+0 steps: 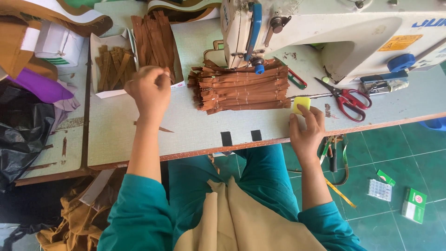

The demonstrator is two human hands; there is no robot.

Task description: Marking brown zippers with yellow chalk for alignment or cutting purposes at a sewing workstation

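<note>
Left hand (pixel 149 90) pinches brown strips (pixel 155 39) beside the box; right hand (pixel 305 128) fingers press yellow block (pixel 301 104)

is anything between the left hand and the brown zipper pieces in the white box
Nothing visible stands in the way. The left hand hovers with fingers bunched just beside the open white box, and the brown zipper pieces lie uncovered inside it. The big zipper stack sits off to the other side, toward the right hand.

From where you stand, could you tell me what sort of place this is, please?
Most likely a garment sewing workshop: an industrial sewing machine stands on the worktable, a stack of brown zippers lies before it, and red-handled scissors rest nearby.
</note>
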